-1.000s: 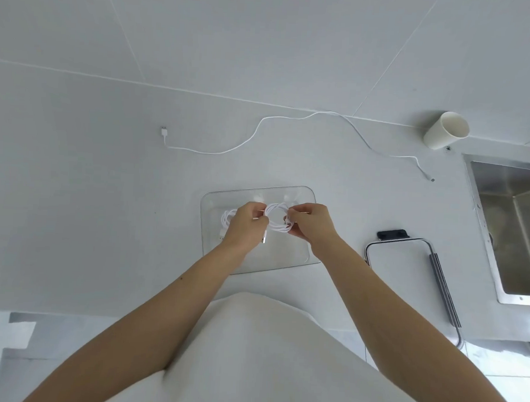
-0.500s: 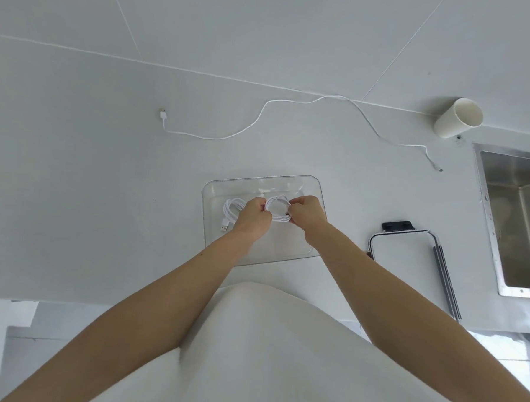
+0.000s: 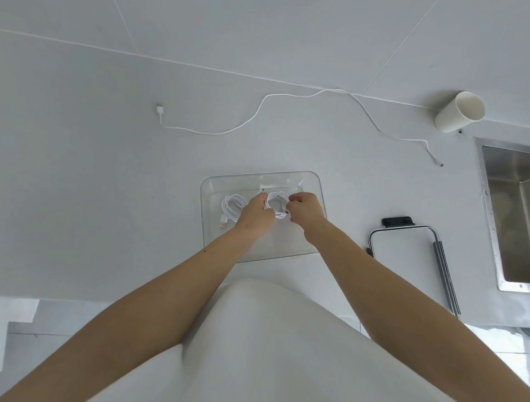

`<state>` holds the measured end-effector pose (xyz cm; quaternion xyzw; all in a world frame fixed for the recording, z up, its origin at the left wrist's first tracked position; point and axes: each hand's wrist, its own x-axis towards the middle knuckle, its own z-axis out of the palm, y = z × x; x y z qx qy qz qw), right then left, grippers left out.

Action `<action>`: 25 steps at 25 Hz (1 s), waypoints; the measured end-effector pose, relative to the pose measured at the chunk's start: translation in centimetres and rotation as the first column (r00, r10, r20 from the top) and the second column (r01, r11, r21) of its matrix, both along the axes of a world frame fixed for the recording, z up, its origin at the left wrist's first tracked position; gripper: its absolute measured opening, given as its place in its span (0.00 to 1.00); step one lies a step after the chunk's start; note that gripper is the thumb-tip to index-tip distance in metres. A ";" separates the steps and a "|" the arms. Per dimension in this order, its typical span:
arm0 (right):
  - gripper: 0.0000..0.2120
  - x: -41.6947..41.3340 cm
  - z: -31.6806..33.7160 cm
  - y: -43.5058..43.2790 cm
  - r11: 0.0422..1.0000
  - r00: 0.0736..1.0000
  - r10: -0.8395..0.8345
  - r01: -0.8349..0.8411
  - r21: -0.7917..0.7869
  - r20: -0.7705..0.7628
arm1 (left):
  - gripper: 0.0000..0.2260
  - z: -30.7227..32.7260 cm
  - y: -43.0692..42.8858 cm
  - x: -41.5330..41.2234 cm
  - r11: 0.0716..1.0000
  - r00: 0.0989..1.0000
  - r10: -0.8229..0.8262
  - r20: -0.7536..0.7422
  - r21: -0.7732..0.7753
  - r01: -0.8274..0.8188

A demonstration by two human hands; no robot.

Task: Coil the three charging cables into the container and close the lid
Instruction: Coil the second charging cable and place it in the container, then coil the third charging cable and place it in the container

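There are 3 white cables. The first cable [image 3: 232,207] lies coiled in the left part of the 1 clear container [image 3: 260,176]. The second cable [image 3: 276,203] is also a coil, and the 2 hands hold it inside the container: the left hand [image 3: 255,214] pinches its left side and the right hand [image 3: 304,210] pinches its right side, fingers curled. The third cable [image 3: 256,114] lies uncoiled on the counter [image 3: 74,175], behind the container. 1 lid [image 3: 402,254] lies flat to the right, apart from the container. 1 white cup [image 3: 458,111] stands near the sink [image 3: 514,214].
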<state>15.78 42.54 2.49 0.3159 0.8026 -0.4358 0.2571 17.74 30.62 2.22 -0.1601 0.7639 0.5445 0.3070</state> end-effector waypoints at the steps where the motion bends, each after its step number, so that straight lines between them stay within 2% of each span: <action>1: 0.21 0.1 0.0 0.0 1.000 1.000 0.007 -0.007 0.001 -0.002 | 0.10 0.0 0.0 0.0 1.000 1.000 -0.002 -0.010 -0.001 0.002; 7: 0.20 0.5 -0.1 0.9 0.999 0.999 0.027 -0.029 -0.032 -0.044 | 0.09 0.5 0.1 0.2 1.000 0.999 -0.004 -0.051 -0.030 0.003; 9: 0.18 0.6 0.4 1.1 0.998 0.996 0.039 -0.044 -0.052 -0.085 | 0.11 1.1 -0.1 0.3 1.000 0.997 0.017 -0.071 0.002 -0.017; 12: 0.14 0.7 1.9 1.3 0.997 0.971 0.053 -0.065 -0.045 -0.235 | 0.18 2.7 -1.2 0.2 0.988 0.985 0.119 -0.123 0.118 -0.105; 17: 0.10 -1.0 4.6 -0.2 0.991 0.866 0.109 -0.131 -0.011 -0.488 | 0.14 5.9 -5.7 -2.4 0.973 0.912 0.211 -0.351 0.161 -0.163; 21: 0.10 -3.9 5.3 -3.6 0.959 0.783 0.262 -0.277 0.061 -0.565 | 0.10 6.0 -9.9 -5.8 0.988 0.875 0.096 -0.475 -0.058 -0.141; 25: 0.14 -7.4 4.8 -7.8 0.868 0.706 0.486 -0.455 0.196 -0.515 | 0.11 3.8 -14.0 -8.8 0.953 0.849 -0.119 -0.515 -0.298 -0.047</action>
